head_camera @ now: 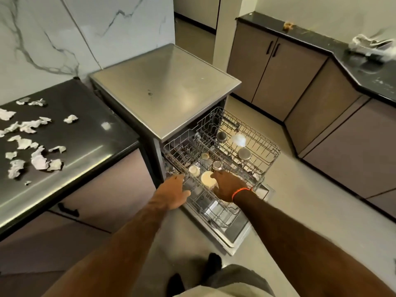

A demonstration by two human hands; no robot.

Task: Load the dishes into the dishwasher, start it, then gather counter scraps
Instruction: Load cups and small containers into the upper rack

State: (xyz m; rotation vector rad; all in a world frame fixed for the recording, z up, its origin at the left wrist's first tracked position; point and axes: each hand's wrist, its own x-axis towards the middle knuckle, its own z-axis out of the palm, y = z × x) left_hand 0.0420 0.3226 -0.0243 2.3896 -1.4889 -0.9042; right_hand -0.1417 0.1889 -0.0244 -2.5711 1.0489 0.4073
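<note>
The steel dishwasher [167,88] stands open with its door [227,239] down and two wire racks pulled out. The nearer rack [177,157] holds a cream cup [205,177], a white cup [194,169] and a steel cup [216,165]. My right hand [229,187] grips the cream cup from its right side. My left hand [174,194] holds the front rim of that rack, fingers curled over the wire. The farther rack [267,151] carries a white bowl [237,139] and a steel bowl [244,154], both upside down.
Several crumpled paper scraps [38,159] lie on the black counter [90,133] to the left. A second black counter [364,71] at the right holds a crumpled heap [368,46] and an orange scrap [288,25]. Brown cabinets line the right side, with pale floor between them and the dishwasher.
</note>
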